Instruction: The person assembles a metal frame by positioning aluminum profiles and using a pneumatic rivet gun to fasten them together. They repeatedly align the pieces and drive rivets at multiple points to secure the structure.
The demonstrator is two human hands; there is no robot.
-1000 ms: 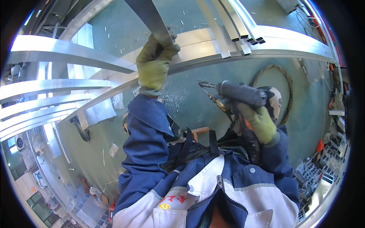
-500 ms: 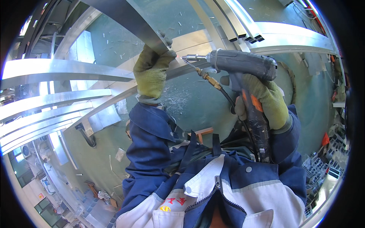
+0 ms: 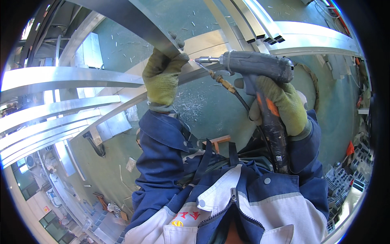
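Gloved right hand clasps grey pistol-shaped tool.

Your left hand is on the metal bar, up and to the left. Your right hand is to its right and holds the air drill. The drill's tip is just beside your left fingers. More metal bars lie far left. The floor is under it all.

- Bright daylight – harsh glare on the aluminium bars at left.
- Centre sharp; straight edges bow near the black rim (fisheye), far clutter soft.
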